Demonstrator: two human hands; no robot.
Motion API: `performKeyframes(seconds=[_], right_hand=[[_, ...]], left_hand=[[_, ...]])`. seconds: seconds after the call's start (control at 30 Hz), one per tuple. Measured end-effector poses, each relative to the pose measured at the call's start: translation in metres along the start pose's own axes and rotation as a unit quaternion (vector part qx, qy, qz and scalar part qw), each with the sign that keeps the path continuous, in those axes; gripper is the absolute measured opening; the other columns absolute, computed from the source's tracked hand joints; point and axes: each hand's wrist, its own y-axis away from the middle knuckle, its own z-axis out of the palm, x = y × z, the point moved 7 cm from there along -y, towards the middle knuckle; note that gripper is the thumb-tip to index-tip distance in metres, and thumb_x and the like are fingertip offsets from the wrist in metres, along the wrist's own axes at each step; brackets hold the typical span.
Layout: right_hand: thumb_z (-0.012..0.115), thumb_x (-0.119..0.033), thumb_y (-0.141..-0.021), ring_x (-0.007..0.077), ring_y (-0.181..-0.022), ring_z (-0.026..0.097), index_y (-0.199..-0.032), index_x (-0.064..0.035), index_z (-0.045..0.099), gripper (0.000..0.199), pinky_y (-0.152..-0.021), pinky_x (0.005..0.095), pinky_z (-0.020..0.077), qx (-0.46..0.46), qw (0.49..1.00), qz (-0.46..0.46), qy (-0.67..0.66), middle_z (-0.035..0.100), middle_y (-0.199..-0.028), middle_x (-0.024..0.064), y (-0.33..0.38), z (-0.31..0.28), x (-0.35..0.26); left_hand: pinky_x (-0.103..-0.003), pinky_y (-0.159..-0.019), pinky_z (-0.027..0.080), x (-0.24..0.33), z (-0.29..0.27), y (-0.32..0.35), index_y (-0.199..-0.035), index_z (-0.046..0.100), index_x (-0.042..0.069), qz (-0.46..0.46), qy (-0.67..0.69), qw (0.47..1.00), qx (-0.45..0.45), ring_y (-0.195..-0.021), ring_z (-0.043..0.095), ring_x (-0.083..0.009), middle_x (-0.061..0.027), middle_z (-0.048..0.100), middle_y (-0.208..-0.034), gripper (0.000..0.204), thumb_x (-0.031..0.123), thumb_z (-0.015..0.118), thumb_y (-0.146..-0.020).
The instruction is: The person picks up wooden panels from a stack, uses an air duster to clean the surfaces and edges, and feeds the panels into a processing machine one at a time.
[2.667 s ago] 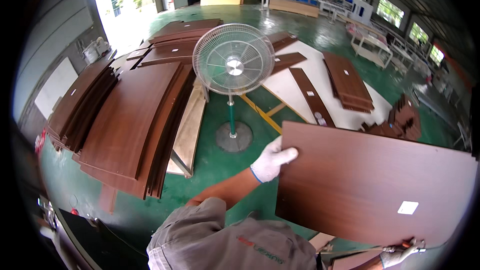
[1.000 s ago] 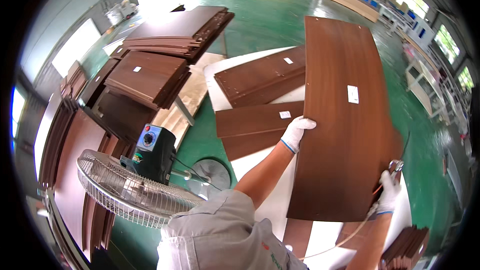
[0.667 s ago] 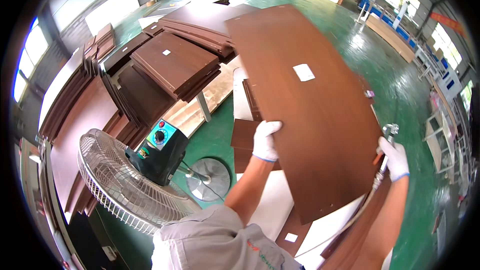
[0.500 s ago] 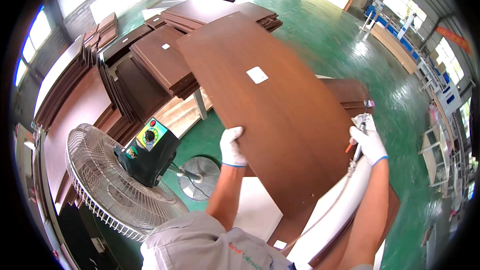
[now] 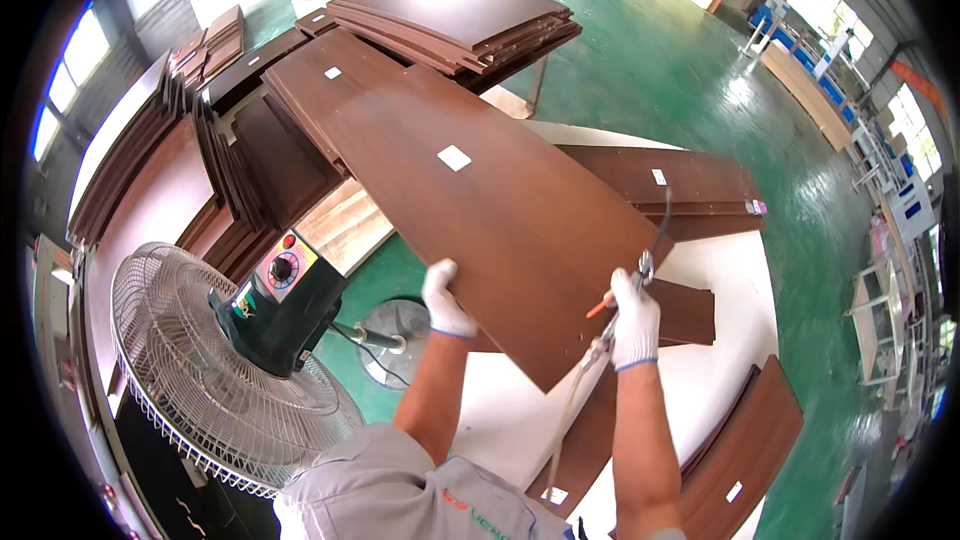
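A long brown wooden panel [image 5: 500, 225] with a white label slants away from me, its far end over a stack of similar boards [image 5: 320, 70]. My left hand [image 5: 447, 302], in a white glove, is closed round the panel's left edge near its close end. At the right edge is my gloved right hand [image 5: 636, 322], its fingers wrapped round a metal air blow gun [image 5: 646, 266] with an orange part sticking out and a thin hose [image 5: 562, 418] trailing down. Whether these fingers also grip the panel is hard to see.
A large standing fan [image 5: 225, 340] is close on my left. Brown boards [image 5: 690, 180] lie on a white work surface [image 5: 735, 280] under and right of the panel. A tall pile of boards [image 5: 450, 15] stands ahead, with green floor [image 5: 620, 70] beyond.
The panel has moved away and left, its far end now over the board stack. My right hand, with the blow gun, has shifted left; my left hand has moved slightly left.
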Motion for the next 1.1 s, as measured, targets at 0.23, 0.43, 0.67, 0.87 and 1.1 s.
performKeyframes(seconds=[0.23, 0.43, 0.67, 0.87, 1.1], right_hand=[[0.074, -0.047, -0.089, 0.0135, -0.081, 0.057, -0.081, -0.0059, 0.066, 0.043, -0.071, 0.0305, 0.0454, -0.135, 0.990, 0.006, 0.025, 0.061, -0.080, 0.0043, -0.048, 0.041, -0.061], [0.075, -0.038, -0.091, 0.0213, -0.073, 0.071, -0.088, -0.0071, 0.064, 0.033, -0.060, 0.0351, 0.0602, -0.167, 0.977, 0.060, -0.120, 0.062, -0.077, 0.0052, -0.019, 0.065, -0.063], [0.052, -0.041, -0.104, 0.0175, -0.050, 0.060, -0.101, -0.0017, 0.059, 0.040, -0.037, 0.0281, 0.0419, -0.146, 0.975, 0.122, -0.111, 0.070, -0.083, 0.0183, 0.058, -0.045, 0.014], [0.053, -0.030, -0.103, 0.0225, -0.051, 0.064, -0.092, -0.0026, 0.054, 0.030, -0.038, 0.0270, 0.0422, -0.028, 0.969, 0.241, -0.040, 0.071, -0.082, 0.0217, 0.167, -0.158, 0.106], [0.059, -0.019, -0.097, 0.0204, -0.054, 0.065, -0.096, -0.0010, 0.058, 0.018, -0.039, 0.0264, 0.0432, 0.204, 0.917, 0.305, -0.156, 0.070, -0.078, 0.0200, 0.374, -0.230, 0.190]], left_hand=[[-0.050, -0.107, 0.049, -0.058, 0.068, 0.023, -0.140, 0.047, 0.000, -0.079, -0.033, 0.988, -0.125, -0.127, 0.057, -0.0344, -0.0164, 0.057, -0.137, 0.071, 0.009, 0.070, -0.073], [-0.052, -0.102, 0.053, 0.014, 0.076, -0.041, -0.129, 0.055, 0.002, 0.093, -0.022, 0.995, -0.008, -0.114, 0.063, -0.0354, -0.0146, 0.064, -0.122, 0.060, 0.010, 0.058, -0.069], [-0.045, -0.102, 0.045, 0.083, 0.049, -0.188, -0.115, 0.064, 0.012, 0.133, -0.076, 0.980, 0.124, -0.111, 0.060, -0.0254, -0.0057, 0.066, -0.120, 0.032, 0.025, 0.061, -0.086], [-0.039, -0.083, 0.052, 0.214, 0.026, -0.221, -0.129, 0.053, -0.006, 0.341, -0.404, 0.783, 0.327, -0.094, 0.064, -0.0252, -0.0176, 0.066, -0.118, 0.054, 0.005, 0.067, -0.079], [-0.045, -0.090, 0.057, 0.213, 0.068, -0.236, -0.099, 0.076, 0.005, 0.475, -0.609, 0.304, 0.558, -0.105, 0.071, -0.0350, -0.0187, 0.073, -0.110, 0.035, 0.033, 0.057, -0.090]])
